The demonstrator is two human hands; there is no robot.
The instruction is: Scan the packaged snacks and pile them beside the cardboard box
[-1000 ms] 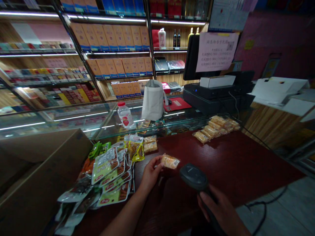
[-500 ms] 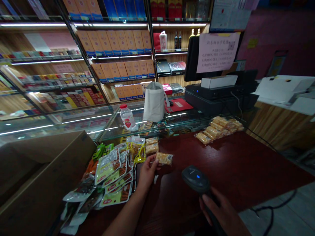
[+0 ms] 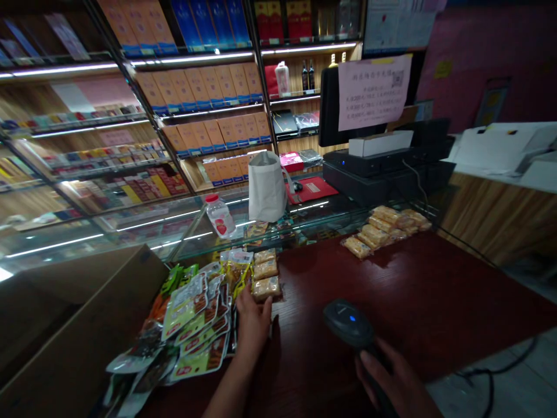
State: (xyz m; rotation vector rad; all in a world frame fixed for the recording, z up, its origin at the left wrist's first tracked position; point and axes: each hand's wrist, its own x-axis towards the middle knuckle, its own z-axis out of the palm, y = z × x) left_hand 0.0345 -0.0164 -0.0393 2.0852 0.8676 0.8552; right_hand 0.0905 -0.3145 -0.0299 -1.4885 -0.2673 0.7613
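Observation:
My left hand is at the near edge of a wrapped pastry, thumb and forefinger apart. That pastry lies in line with two other wrapped pastries on the dark red table. Whether the fingertips still touch its wrapper, I cannot tell. In my right hand is a black barcode scanner, its blue light lit and its head tilted up over the table. Flat snack pouches overlap to the left of my left hand. A pile of wrapped pastries sits at the table's far right.
An open cardboard box stands at the left. On the glass counter are a red-capped bottle, a white bag and a red folder. A monitor rises behind. A black cable hangs at the right.
My left hand has moved left and toward me, bringing the pastry from above the table into line with the other two. Its fingers have spread. The scanner stays in my right hand, nearly unmoved.

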